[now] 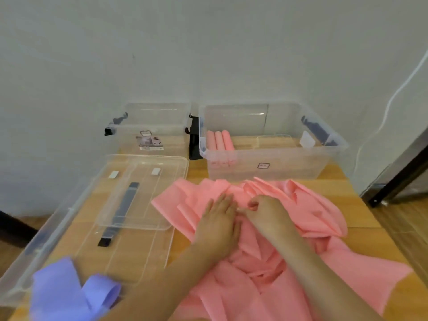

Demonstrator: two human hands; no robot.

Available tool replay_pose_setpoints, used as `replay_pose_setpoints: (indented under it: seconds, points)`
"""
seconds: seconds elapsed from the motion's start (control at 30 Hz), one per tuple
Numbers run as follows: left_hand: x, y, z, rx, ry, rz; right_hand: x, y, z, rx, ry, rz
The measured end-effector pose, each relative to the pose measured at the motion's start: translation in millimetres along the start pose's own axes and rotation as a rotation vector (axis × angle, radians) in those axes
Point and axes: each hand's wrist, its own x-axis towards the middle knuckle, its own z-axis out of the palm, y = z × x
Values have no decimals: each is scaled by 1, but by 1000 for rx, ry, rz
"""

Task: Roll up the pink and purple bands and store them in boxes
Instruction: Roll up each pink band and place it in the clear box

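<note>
Pink bands (266,262) are heaped loose across the wooden table (361,205), right in front of the two clear boxes at the back. The left hand (217,225) is laid flat on the pile, fingers straight and together, holding nothing — the slippery sheet is apparently being pinned so it cannot slide. The right hand (264,210) is curled, thumb and fingertips pinched on a fold of pink band just beside the left fingertips; an edge is probably being picked out so a roll can be started.

Three finished pink rolls (220,140) are already lined up against the left wall of the right-hand box (333,144), packed side by side so room is left for more. The left-hand box (152,126) is seen with only a label inside. Lids (141,193) are parked at the left, out of the way, and purple bands (69,293) are waiting unrolled at the near left corner.
</note>
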Motion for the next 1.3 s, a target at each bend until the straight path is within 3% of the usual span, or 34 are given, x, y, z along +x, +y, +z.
replay_pose_setpoints:
  seconds: [0.2, 0.33, 0.4, 0.47, 0.57, 0.67, 0.73, 0.87, 0.93, 1.07, 1.17, 1.3]
  points:
    - [-35, 13, -34, 60, 74, -85, -50, -10, 0, -140, 60, -61]
    - [-95, 51, -48, -375, 280, -268, -91, -10, -11, 350, 114, -186]
    - [-119, 69, -54, -525, 303, -390, -113, -11, -26, 619, 111, -239]
    - [-128, 82, -64, -686, 319, -498, -129, -18, -46, 740, 119, -259]
    - [-132, 92, -90, -1116, 270, -632, -140, -30, -79, 836, 127, -297]
    - [-132, 102, -109, -1399, 78, -569, -146, -38, -108, 942, 60, -329]
    - [-127, 108, -119, -1519, 34, -478, -151, -40, -121, 1025, -17, -356]
    - [-107, 107, -137, -1637, 275, -357, -155, -36, -139, 1115, -101, -376]
    - [-97, 101, -152, -1764, 300, -327, -155, -36, -150, 1140, -112, -386]
    - [-84, 96, -182, -1762, 56, -436, -164, -44, -167, 1214, -131, -418]
    - [-87, 92, -172, -1717, -105, -502, -183, -21, -154, 1309, -231, -307]
    - [-122, 92, -130, -1782, -90, -563, -206, 28, -85, 1188, -543, 133]
